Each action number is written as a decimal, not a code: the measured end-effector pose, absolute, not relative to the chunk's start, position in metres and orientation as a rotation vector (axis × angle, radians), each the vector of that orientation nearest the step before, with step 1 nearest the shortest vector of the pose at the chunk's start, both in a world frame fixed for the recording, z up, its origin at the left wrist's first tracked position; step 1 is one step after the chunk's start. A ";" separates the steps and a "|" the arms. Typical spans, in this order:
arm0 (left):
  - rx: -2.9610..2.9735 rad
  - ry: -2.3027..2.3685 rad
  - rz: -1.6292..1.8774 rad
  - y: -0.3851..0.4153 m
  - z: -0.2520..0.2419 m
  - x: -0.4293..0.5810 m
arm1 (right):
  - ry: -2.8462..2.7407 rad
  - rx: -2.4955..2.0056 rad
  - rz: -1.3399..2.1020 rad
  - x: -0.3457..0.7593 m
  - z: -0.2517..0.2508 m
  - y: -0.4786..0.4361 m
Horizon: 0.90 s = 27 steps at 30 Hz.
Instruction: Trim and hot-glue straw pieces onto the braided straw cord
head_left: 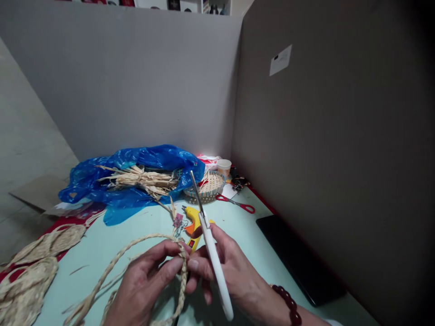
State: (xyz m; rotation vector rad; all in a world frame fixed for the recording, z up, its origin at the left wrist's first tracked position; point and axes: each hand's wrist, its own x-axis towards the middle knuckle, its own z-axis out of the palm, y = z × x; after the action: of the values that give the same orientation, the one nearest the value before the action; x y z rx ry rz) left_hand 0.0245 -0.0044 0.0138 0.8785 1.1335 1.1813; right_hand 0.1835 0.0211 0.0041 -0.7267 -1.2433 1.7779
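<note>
My left hand [146, 280] pinches a braided straw cord [183, 278] between thumb and fingers. The cord loops up and back to the left, with loose straw ends along it. My right hand [236, 262] is closed on white-handled scissors [215, 267], whose metal blades point up and away from me. The right thumb and fingertips are also close against the braid; whether they grip it, I cannot tell. Just beyond the hands lies a yellow glue gun [193, 217] with an orange trigger, partly covered by the right fingers. Beside it are small clips [178, 222], partly hidden by straw.
A bundle of dry straw [146, 177] rests on a blue plastic bag [163, 154] at the back. Behind the hands are a woven basket [212, 184], a cup [224, 166] and red-handled scissors [236, 203]. A black flat object [299, 258] lies right; coiled straw pieces [30, 290] lie left. Grey partitions [152, 81] enclose the table.
</note>
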 end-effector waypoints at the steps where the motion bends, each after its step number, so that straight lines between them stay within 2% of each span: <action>1: 0.849 1.124 1.211 -0.005 0.017 0.025 | -1.302 -0.786 1.712 0.186 0.004 0.022; 3: 0.803 1.142 1.274 -0.005 0.022 0.024 | -1.496 -0.951 1.456 0.194 0.007 0.027; 5: 0.781 1.194 1.328 -0.005 0.027 0.020 | -1.772 -1.091 1.037 0.207 0.009 0.032; 9: 0.779 1.237 1.379 -0.002 0.031 0.007 | -2.302 -0.984 0.178 0.232 0.008 0.043; 12: 0.750 1.285 1.391 -0.001 0.030 0.001 | -2.451 -0.863 -0.178 0.242 0.004 0.048; 16: 0.742 1.323 1.381 -0.002 0.028 -0.001 | -2.497 -0.918 -0.311 0.246 0.003 0.050; 27: 0.738 1.338 1.418 -0.004 0.030 -0.002 | -2.500 -0.936 -0.262 0.245 0.000 0.055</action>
State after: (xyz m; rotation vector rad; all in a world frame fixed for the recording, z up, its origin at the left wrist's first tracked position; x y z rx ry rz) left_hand -0.0019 -0.0035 0.0297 0.7382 1.3383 1.4185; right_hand 0.2452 0.0555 0.0004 -0.9364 -2.4998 -0.2619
